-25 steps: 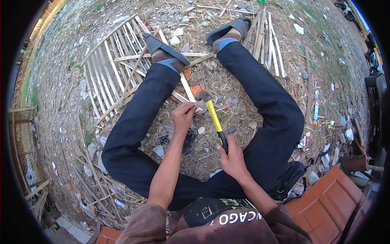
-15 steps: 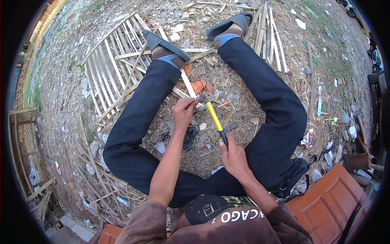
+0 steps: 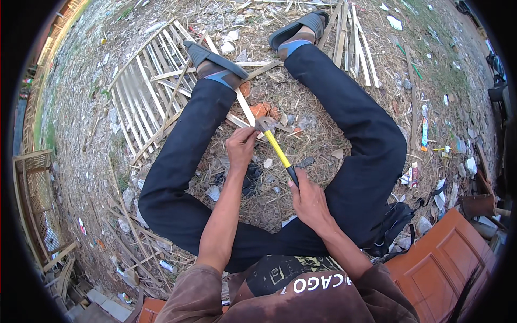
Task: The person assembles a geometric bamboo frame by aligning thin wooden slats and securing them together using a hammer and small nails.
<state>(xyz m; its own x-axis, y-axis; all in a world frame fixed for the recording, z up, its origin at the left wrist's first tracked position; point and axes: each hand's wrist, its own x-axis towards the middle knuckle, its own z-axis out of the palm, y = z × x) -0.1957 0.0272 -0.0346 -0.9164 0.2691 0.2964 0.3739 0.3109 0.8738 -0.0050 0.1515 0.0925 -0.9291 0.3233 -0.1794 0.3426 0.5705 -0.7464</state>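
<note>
My right hand (image 3: pixel 311 203) is closed around the black grip of a hammer (image 3: pixel 277 148) with a yellow handle and a metal head. The hammer's head rests at or just beside the fingertips of my left hand (image 3: pixel 240 146). Those fingertips are pinched together at the near end of a pale wooden slat (image 3: pixel 245 109); whatever they hold is too small to make out. The slat runs away from me, passing under my left sandal (image 3: pixel 215 58). To its left lies a frame of thin wooden slats (image 3: pixel 141 56), crossed by a few loose strips.
Loose wooden strips (image 3: pixel 353 40) lie beside my right sandal (image 3: pixel 299 31). Orange rubble (image 3: pixel 259 110) sits just beyond the hammer head. A black bag (image 3: pixel 389 229) and a brown panelled door (image 3: pixel 431 258) are at the lower right. A lattice panel (image 3: pixel 39 199) stands far left.
The hammer head has moved slightly left and closer to my left fingertips. My right hand has shifted a little left with it. My left hand keeps its pinch at the slat's end.
</note>
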